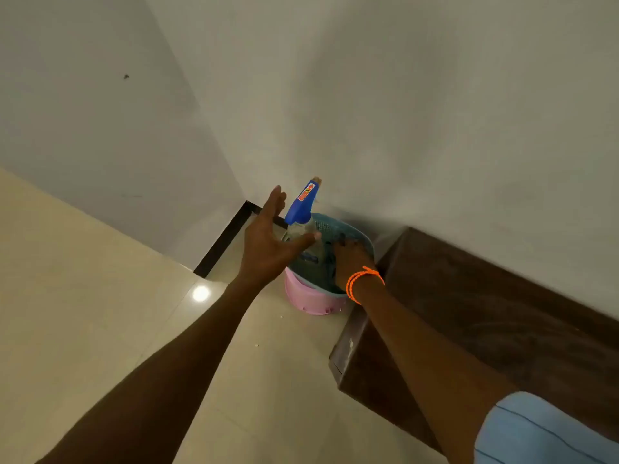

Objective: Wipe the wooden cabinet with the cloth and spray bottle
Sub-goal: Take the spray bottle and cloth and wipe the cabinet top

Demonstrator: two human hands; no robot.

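A spray bottle [303, 204] with a blue trigger head stands upright in a light blue basket [351, 231] set on a pink tub [310, 301] in the floor corner. My left hand [268, 242] is spread open just left of the bottle, thumb reaching under the trigger head, not closed on it. My right hand [350, 262], with an orange thread bracelet at the wrist, reaches down into the basket onto a dark cloth [326, 262]; its fingers are hidden, so the grip is unclear. The dark wooden cabinet [485, 316] runs along the wall at the right.
Pale glossy floor tiles [100, 296] cover the lower left, with a light reflection. White walls [402, 112] meet in the corner behind the basket, edged by a dark skirting [224, 239]. A light blue sleeve [542, 433] shows at the bottom right.
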